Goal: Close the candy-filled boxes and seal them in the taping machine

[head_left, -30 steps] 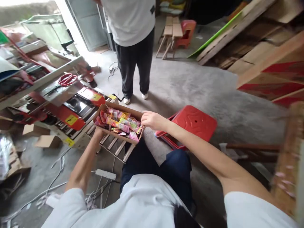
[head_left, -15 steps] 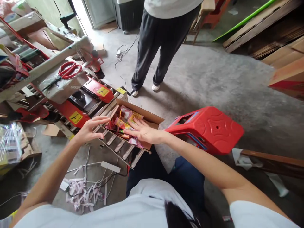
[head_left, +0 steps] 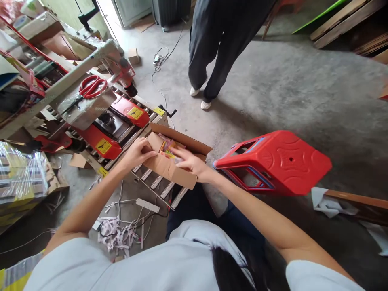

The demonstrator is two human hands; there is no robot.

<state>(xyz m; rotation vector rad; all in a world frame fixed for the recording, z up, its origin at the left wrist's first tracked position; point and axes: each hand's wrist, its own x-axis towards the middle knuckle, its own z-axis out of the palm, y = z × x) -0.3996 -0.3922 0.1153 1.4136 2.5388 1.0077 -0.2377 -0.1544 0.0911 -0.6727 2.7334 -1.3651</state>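
A brown cardboard box [head_left: 169, 171] of colourful sachets [head_left: 167, 148] rests on the metal rollers [head_left: 151, 182] of a red carton-sealing machine [head_left: 115, 129]. My left hand [head_left: 138, 152] grips the box's left flap, fingers curled over its edge. My right hand [head_left: 189, 161] lies flat with fingers stretched out over the sachets, just behind the raised near flap. The far flap stands open.
Red-handled scissors [head_left: 91, 87] lie on the machine's top plate. A red plastic stool [head_left: 275, 161] lies tipped on the concrete floor at my right. Another person's dark trouser legs [head_left: 215, 48] stand beyond the box. A power strip [head_left: 147, 205] and cables sit under the rollers.
My left hand moved from open in the air onto the left flap. The near flap has come up, hiding most sachets. The other person stepped to the right.
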